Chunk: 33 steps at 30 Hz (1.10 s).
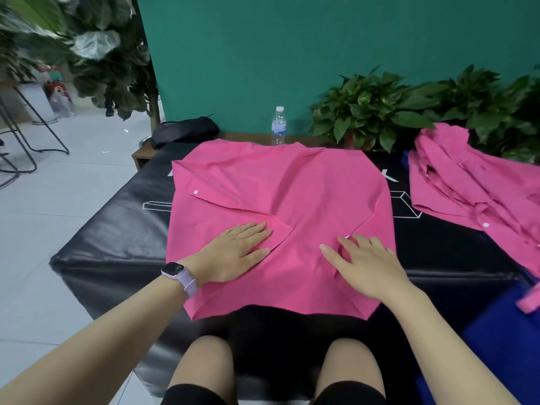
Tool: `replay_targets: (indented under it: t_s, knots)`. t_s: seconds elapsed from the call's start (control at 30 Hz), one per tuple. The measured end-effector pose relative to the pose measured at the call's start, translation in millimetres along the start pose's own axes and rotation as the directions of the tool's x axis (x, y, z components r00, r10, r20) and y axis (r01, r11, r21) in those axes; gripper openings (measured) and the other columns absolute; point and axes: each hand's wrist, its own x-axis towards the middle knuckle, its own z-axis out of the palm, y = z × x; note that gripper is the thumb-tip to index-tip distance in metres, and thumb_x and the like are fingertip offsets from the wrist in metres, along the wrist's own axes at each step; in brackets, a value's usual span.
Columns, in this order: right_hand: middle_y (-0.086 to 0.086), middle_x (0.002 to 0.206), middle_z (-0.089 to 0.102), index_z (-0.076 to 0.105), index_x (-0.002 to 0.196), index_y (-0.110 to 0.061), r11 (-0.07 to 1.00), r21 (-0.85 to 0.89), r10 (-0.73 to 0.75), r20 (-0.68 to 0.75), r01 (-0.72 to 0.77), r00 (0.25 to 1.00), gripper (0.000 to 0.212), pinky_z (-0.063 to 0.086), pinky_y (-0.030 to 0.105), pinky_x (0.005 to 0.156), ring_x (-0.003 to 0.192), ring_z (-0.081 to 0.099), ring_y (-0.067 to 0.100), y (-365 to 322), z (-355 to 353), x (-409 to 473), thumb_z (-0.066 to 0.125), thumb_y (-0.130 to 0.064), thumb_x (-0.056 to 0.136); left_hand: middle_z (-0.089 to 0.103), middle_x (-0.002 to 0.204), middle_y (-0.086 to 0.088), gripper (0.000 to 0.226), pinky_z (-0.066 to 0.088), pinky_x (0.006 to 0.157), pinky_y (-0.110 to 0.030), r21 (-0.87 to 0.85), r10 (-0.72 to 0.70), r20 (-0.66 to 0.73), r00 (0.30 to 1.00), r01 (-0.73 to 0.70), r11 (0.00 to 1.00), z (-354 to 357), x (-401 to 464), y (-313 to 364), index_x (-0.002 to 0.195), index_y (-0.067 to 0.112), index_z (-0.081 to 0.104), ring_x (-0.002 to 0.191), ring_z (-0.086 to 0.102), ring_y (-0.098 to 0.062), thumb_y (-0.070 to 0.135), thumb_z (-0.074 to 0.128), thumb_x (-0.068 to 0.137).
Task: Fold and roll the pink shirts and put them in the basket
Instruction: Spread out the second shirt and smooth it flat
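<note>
My left hand and right hand, fingers straight and slightly apart, press flat on the bright pink cotton shirt, which stretches lengthwise away from me toward the black padded bench's far edge.

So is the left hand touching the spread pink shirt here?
Touching. The head view shows the left hand lying flat, fingers straight, on the pink shirt.

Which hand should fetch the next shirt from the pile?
Right. The right hand lies nearer the pile at the right; the left hand would have to cross the spread shirt.
</note>
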Motion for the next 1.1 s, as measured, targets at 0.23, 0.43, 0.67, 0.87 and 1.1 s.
replay_targets:
  t_s: [0.23, 0.43, 0.67, 0.87, 1.1]
  knots:
    - [-0.005, 0.12, 0.059, 0.063, 0.129, -0.028, 0.98, 0.127, -0.138, -0.136, 0.155, 0.981, 0.042, 0.041, 0.035, 0.094, 0.122, 0.051, 0.02, 25.3, -14.3, 28.4, 0.035, -0.047, 0.103, 0.048, 0.15, 0.002, 0.041, 0.024, 0.114, -0.022, -0.175, 0.024, -0.227, 0.974, -0.065, 0.982, -14.3, 0.8, -18.8, 0.146, 0.02, 0.049, 0.138, 0.041, -0.018, 0.03, 0.04, 0.107]
    - [-0.005, 0.152, 0.045, 0.048, 0.149, -0.026, 0.953, 0.057, -0.284, -0.176, 0.298, 0.942, 0.044, 0.028, 0.039, 0.119, 0.142, 0.037, 0.017, 30.4, -1.7, 91.5, 0.039, -0.029, 0.106, 0.019, 0.165, -0.009, 0.059, 0.012, 0.124, -0.038, 0.041, -0.255, -0.183, 0.949, 0.267, 0.963, -24.0, 34.8, -75.1, 0.158, 0.024, 0.025, 0.152, 0.017, -0.026, 0.046, 0.038, 0.105]
    - [-0.009, 0.168, 0.014, 0.019, 0.161, -0.034, 0.96, 0.062, -0.269, -0.054, 0.272, 0.962, 0.065, 0.001, 0.029, 0.125, 0.155, 0.007, 0.008, 9.1, 12.7, 141.9, 0.028, -0.062, 0.102, 0.008, 0.168, 0.004, 0.065, 0.002, 0.125, -0.036, 0.003, -0.341, -0.144, 0.929, 0.345, 0.939, -14.5, 74.5, -89.3, 0.16, 0.034, 0.014, 0.155, 0.005, -0.015, 0.061, 0.025, 0.102]
    - [-0.011, 0.169, 0.002, 0.007, 0.161, -0.037, 0.967, 0.024, -0.253, 0.032, 0.252, 0.967, 0.067, -0.004, 0.03, 0.126, 0.154, -0.003, 0.004, 9.2, 10.6, 144.2, 0.021, -0.065, 0.102, 0.004, 0.168, 0.004, 0.067, 0.0, 0.125, -0.036, 0.015, -0.354, -0.135, 0.926, 0.359, 0.933, -14.6, 79.3, -91.7, 0.16, 0.034, 0.009, 0.155, 0.002, -0.015, 0.062, 0.022, 0.101]
    - [-0.013, 0.169, 0.0, 0.006, 0.161, -0.04, 0.976, 0.031, -0.216, 0.049, 0.215, 0.975, 0.069, -0.003, 0.031, 0.126, 0.154, -0.004, 0.003, 12.0, 11.4, 127.6, 0.016, -0.07, 0.099, 0.003, 0.168, 0.003, 0.067, 0.0, 0.125, -0.037, 0.023, -0.36, -0.13, 0.924, 0.366, 0.93, -12.0, 55.8, -71.5, 0.161, 0.031, 0.007, 0.155, 0.0, -0.015, 0.06, 0.021, 0.102]
